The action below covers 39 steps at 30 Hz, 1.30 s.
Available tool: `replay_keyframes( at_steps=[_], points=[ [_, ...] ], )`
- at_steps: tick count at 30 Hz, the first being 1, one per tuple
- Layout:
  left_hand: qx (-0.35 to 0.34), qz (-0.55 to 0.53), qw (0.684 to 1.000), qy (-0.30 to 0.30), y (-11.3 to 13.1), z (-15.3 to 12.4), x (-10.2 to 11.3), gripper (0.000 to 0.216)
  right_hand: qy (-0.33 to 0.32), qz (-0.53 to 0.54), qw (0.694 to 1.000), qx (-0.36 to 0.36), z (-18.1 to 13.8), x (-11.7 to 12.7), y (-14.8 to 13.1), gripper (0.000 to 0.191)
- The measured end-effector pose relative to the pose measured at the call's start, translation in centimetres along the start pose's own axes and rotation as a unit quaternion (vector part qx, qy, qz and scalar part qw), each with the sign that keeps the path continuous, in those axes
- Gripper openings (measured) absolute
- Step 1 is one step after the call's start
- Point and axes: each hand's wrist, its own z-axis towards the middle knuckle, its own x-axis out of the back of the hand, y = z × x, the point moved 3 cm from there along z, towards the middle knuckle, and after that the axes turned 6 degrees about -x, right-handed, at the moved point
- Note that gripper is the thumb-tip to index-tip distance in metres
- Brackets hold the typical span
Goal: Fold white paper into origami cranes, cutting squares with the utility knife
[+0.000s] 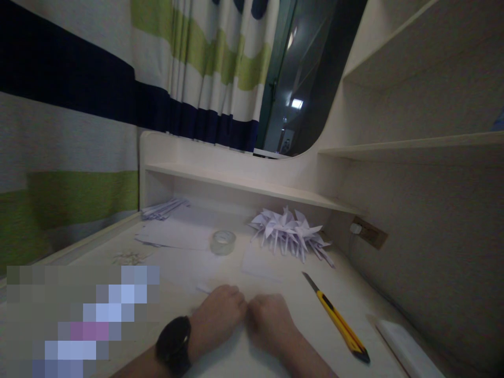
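My left hand, with a black watch on the wrist, is closed just above the white desk. My right hand is closed too, its knuckles against the left. The curled fingers hide whatever lies between them. A narrow white piece, which looks like paper, shows just beyond my left hand; I cannot tell if it is held. Beyond the hands stands a roll of clear tape. To the right, a yellow utility knife lies with its blade out.
Paper pinwheels are heaped at the back right. Paper sheets, folded paper strips and a pile of small pale bits lie at the left. A white flat object lies by the right wall, below a plugged socket.
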Motion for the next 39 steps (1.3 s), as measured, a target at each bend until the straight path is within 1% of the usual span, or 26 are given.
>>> replay_keyframes(
  at_steps=[3,6,9,12,18,24,26,32,37,39],
  points=[
    [0.018,-0.005,1.000,0.004,-0.3,0.0,0.0,0.009,0.018,0.011,1.000,-0.006,0.1,0.7,-0.1,0.011],
    [0.024,-0.020,1.000,0.002,-0.6,0.0,-0.1,0.008,0.027,0.010,0.999,-0.016,0.0,0.8,0.1,0.013],
    [0.028,-0.025,0.999,-0.006,-0.7,0.1,0.0,0.006,0.017,0.006,0.999,-0.027,0.0,0.5,0.3,0.015],
    [0.019,-0.014,1.000,-0.013,-0.5,0.2,0.2,0.005,0.000,0.013,1.000,-0.022,0.1,0.1,0.4,0.013],
    [0.022,-0.015,1.000,-0.005,-0.1,0.2,0.6,0.014,-0.015,0.010,1.000,-0.016,0.1,0.1,0.4,0.013],
    [0.061,-0.053,0.997,0.001,-1.0,0.0,0.5,0.009,0.031,0.042,0.998,-0.032,0.0,1.1,0.9,0.016],
    [0.056,-0.058,0.997,0.009,-1.2,0.0,0.2,0.008,0.035,0.039,0.998,-0.026,0.0,1.0,1.0,0.018],
    [0.024,-0.084,0.996,0.016,-1.1,-0.2,0.1,0.012,0.008,0.022,1.000,0.013,0.2,0.3,0.9,0.013],
    [0.035,-0.091,0.995,0.027,-1.4,-0.3,0.2,0.013,0.018,0.026,0.999,0.026,0.1,0.7,0.9,0.013],
    [0.027,-0.088,0.996,0.020,-1.5,-0.3,0.0,0.013,0.015,0.026,0.999,0.036,0.0,0.6,0.8,0.013]
  ],
)
